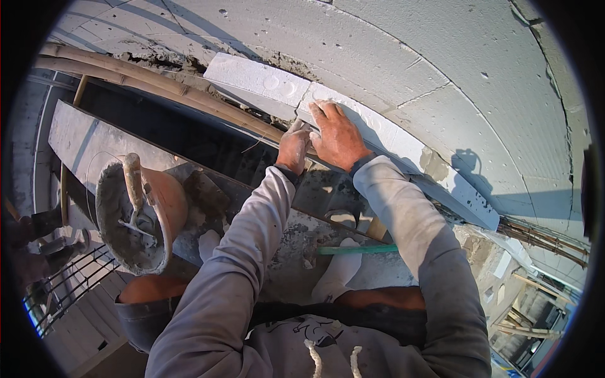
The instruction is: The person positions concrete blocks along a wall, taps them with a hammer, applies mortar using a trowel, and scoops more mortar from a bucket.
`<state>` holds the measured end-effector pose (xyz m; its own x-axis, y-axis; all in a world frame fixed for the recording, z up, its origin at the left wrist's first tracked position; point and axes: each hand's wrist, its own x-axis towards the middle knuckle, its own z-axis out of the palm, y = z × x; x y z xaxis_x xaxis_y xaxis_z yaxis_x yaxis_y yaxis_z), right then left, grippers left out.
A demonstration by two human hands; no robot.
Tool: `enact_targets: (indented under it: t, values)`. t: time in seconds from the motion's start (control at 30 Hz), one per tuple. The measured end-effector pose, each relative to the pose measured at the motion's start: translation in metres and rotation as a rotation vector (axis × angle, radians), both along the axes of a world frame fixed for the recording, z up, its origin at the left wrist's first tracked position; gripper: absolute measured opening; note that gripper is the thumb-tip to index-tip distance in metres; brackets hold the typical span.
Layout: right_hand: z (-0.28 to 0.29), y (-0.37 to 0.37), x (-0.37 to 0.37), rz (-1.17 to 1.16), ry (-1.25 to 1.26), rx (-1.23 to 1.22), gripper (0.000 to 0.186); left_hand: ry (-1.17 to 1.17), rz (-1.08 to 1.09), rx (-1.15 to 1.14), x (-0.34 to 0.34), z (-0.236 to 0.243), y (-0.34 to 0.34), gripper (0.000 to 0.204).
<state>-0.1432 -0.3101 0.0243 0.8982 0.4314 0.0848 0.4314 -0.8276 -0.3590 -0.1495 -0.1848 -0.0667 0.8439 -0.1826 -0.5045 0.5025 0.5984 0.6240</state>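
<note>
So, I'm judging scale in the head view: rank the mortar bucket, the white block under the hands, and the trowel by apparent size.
1. White block, longest.
2. Mortar bucket, though its nearness to the camera inflates it.
3. Trowel, clearly smallest.

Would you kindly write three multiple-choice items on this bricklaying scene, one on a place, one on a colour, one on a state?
1. Where does the right hand lie?
A. flat on the white block
B. inside the bucket
C. on the bamboo pole

2. What colour is the outside of the bucket?
A. blue
B. orange
C. white

3. How is the trowel placed?
A. gripped in the left hand
B. lying on the wall
C. standing in the bucket, handle up

Answers: 1 A, the palm is spread over the block's top face; 2 B, the rim and wall are orange beneath the grey mortar; 3 C, the handle juts from the mortar, while the left hand is at the block's near edge.
</note>
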Motion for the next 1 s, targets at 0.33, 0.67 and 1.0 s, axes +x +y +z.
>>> enact_targets:
  t: [0.33, 0.67, 1.0]
  values:
    - [0.072, -0.098, -0.073, -0.105, 0.087, -0.029, 0.055, 0.016, -0.005, -0.055, 0.0, 0.003, -0.002, 0.07]
    - [-0.007, -0.105, -0.219, -0.172, 0.503, 0.044, 0.05, 0.072, 0.022, -0.083, 0.004, -0.006, -0.006, 0.066]
    - [-0.034, -0.1, -0.224, -0.072, 0.49, 0.091, 0.048, 0.029, -0.007, 0.028, 0.007, -0.011, -0.005, 0.06]
